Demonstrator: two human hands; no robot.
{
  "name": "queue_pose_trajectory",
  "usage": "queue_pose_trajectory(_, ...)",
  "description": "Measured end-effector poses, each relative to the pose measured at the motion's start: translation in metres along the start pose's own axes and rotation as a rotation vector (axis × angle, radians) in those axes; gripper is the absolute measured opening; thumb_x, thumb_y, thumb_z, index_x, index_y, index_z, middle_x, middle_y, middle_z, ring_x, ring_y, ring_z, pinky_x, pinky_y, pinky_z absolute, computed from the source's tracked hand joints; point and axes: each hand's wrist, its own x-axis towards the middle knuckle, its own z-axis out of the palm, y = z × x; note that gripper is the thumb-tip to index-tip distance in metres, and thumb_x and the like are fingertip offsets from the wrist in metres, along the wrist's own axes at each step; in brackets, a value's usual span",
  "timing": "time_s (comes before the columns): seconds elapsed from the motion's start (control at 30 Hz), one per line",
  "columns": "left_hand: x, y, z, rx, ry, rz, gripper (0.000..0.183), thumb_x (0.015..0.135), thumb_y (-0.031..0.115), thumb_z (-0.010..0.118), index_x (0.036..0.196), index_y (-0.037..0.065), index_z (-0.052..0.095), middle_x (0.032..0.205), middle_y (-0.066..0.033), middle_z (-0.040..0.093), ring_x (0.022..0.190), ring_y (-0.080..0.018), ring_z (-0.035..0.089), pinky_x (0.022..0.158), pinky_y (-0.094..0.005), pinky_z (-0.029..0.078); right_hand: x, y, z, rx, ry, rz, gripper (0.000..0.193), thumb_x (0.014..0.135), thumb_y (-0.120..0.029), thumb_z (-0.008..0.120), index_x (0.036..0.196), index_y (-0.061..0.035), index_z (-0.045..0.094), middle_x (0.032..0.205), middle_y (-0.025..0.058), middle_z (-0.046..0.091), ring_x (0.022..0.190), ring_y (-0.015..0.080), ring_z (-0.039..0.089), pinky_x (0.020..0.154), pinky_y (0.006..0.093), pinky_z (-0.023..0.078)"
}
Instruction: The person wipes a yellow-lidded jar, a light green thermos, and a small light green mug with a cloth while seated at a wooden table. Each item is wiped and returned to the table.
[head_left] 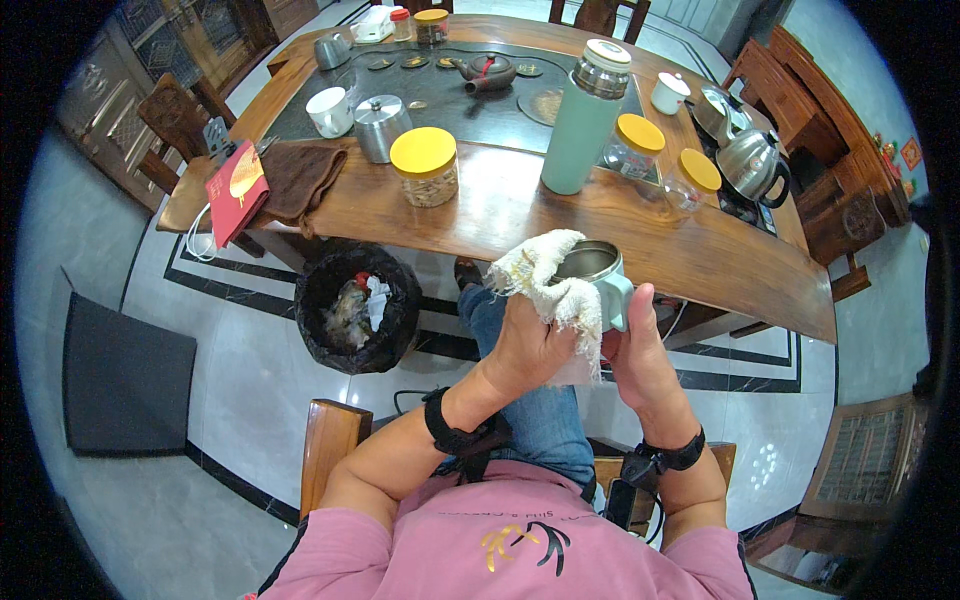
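A mint-green mug (592, 260) with a steel interior and a side handle is held up over my lap, near the table's front edge, its mouth upward. My left hand (528, 345) grips a frayed, off-white cloth (545, 268) and presses it against the mug's left side and rim; one end hangs down in front. On the other side, my right hand (643, 358) supports the mug low by its handle, thumb pointing up. The mug mostly hides its other fingers. Beyond the mug stands a tall mint-green thermos (582, 130) on the table.
The wooden table (500, 220) carries yellow-lidded jars (424, 172), a metal canister (381, 128), a white cup (329, 112), a dark teapot (488, 70) and a steel kettle (750, 165). A brown towel (300, 180) overhangs its left edge, above a black-lined bin (335, 310).
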Motion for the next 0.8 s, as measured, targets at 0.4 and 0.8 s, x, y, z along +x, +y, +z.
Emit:
queue_pose_trajectory(0.4,-0.011,-0.013,0.005,-0.270,0.106,-0.309,0.040,0.104,0.023,0.041,0.128,-0.006,0.052,0.116,-0.0197,0.064,0.105,-0.0270,0.063,0.093,-0.0373,0.050,0.004,-0.004,0.003,0.291,-0.014,0.110,0.086,0.090,-0.082,0.035,0.129,-0.0088,0.057,0.117,0.0073,0.067,0.101,0.0179,0.065,0.088,0.0344,0.051)
queue_pose_trajectory(0.8,0.009,-0.007,0.007,-0.574,-0.261,-0.525,0.065,0.088,0.020,0.068,0.140,-0.003,0.037,0.122,-0.0122,0.058,0.112,-0.0180,0.056,0.099,-0.0337,0.047,0.000,0.003,0.003,0.328,0.099,0.065,0.083,0.092,-0.079,0.035,0.136,-0.0102,0.053,0.131,0.0067,0.060,0.120,0.0215,0.057,0.105,0.0392,0.042)
